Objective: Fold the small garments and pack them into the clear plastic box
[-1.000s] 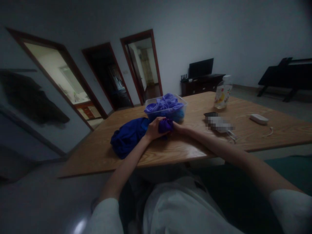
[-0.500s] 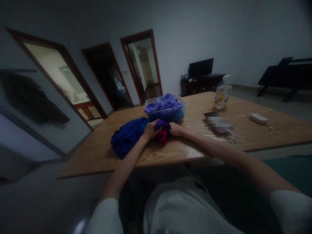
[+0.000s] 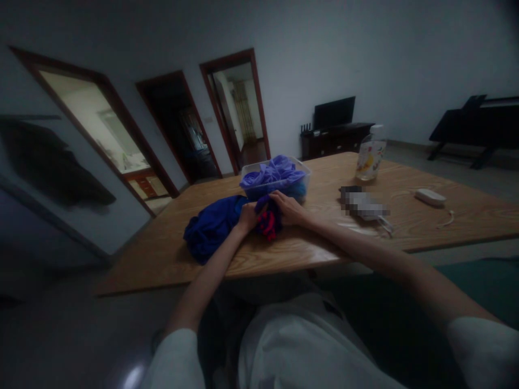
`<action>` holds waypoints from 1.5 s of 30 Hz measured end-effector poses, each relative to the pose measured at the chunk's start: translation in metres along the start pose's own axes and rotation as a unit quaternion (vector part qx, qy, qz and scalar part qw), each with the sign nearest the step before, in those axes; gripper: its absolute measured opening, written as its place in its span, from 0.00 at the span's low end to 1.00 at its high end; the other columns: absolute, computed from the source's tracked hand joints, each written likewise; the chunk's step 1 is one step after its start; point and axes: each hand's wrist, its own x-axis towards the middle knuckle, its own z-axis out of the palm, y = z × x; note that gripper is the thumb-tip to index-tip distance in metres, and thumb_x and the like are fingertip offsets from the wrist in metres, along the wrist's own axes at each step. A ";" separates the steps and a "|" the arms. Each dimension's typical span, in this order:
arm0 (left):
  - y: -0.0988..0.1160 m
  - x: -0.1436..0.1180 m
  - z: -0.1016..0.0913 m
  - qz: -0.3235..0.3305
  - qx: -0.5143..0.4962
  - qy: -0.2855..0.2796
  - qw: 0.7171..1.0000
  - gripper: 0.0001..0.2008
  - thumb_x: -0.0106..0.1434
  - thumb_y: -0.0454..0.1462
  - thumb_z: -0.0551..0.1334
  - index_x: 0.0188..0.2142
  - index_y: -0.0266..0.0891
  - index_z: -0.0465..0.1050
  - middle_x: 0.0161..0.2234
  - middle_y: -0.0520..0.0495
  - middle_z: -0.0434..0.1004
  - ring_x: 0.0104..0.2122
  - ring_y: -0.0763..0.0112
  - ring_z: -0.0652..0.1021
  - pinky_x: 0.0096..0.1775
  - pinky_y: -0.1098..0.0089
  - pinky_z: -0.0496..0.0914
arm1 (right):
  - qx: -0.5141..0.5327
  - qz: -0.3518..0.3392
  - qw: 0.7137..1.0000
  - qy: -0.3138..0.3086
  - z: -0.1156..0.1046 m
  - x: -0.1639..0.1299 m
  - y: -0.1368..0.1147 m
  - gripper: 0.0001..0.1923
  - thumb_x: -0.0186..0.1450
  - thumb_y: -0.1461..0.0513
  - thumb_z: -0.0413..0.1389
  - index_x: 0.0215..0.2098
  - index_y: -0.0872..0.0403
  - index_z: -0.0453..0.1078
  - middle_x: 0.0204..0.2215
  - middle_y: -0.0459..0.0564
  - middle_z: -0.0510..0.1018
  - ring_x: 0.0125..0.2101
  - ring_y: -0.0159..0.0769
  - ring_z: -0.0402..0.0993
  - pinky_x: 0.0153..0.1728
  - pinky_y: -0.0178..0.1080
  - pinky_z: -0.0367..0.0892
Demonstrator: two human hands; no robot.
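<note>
1. Gripping a small bundled cloth [image 3: 267, 220], purple outside with red showing through, the person's left hand [image 3: 246, 217] closes its fingers on the bundle's left side; the right hand [image 3: 288, 209] lies over its top right, fingers curled onto the fabric.
2. Compared with a second ago, when the bundle looked wholly purple and tightly wrapped in the left hand, red striped fabric is now exposed at its lower front, and the right hand has shifted from the bundle's far side to its top. By judgement, the bundle is being turned or opened between the hands rather than set aside.
3. The bundle rests on the wooden table [image 3: 324, 237], touching a heap of dark blue cloth [image 3: 211, 227] to its left and just in front of a clear plastic tub [image 3: 279, 183] filled with lilac cloth.
4. Farther right on the table stand a pump bottle [image 3: 371, 156], a blurred-out object [image 3: 363, 204] and a small white device [image 3: 430, 197] with a cord.
5. Dim light hides detail: whether the red and purple are one item or two cannot be told, the fingertips are buried in fabric, and the tub's lower contents are unclear.
</note>
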 end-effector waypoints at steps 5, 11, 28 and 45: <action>-0.002 -0.001 0.002 -0.004 0.011 0.012 1.000 0.30 0.75 0.58 0.54 0.27 0.40 0.75 0.27 0.41 0.79 0.27 0.62 0.79 0.30 0.67 0.66 | -0.005 -0.019 1.000 -0.005 0.001 0.001 -0.001 0.30 0.69 0.63 0.54 0.69 0.58 0.62 0.61 0.67 0.73 0.57 0.54 0.74 0.53 0.52 0.75; 0.010 0.000 -0.010 0.049 0.010 0.089 0.995 0.22 0.72 0.53 0.63 0.54 0.40 0.73 0.47 0.39 0.79 0.50 0.55 0.81 0.51 0.58 0.76 | 0.012 -0.009 1.000 -0.005 0.005 0.001 0.001 0.29 0.72 0.64 0.51 0.71 0.56 0.62 0.62 0.66 0.74 0.59 0.53 0.74 0.57 0.53 0.75; 0.022 -0.001 -0.011 0.098 -0.001 0.105 0.990 0.27 0.75 0.44 0.61 0.69 0.41 0.58 0.61 0.35 0.73 0.61 0.56 0.78 0.59 0.58 0.75 | 0.071 0.028 0.997 -0.001 0.011 0.002 0.008 0.30 0.69 0.65 0.51 0.69 0.58 0.60 0.63 0.66 0.74 0.61 0.57 0.74 0.60 0.57 0.72; 0.034 -0.001 -0.016 0.152 0.048 0.073 0.985 0.20 0.77 0.40 0.58 0.66 0.47 0.71 0.63 0.41 0.73 0.63 0.62 0.76 0.62 0.64 0.74 | -0.088 0.041 0.995 -0.024 0.041 -0.004 0.037 0.27 0.72 0.64 0.47 0.67 0.67 0.57 0.60 0.74 0.74 0.57 0.56 0.79 0.57 0.54 0.77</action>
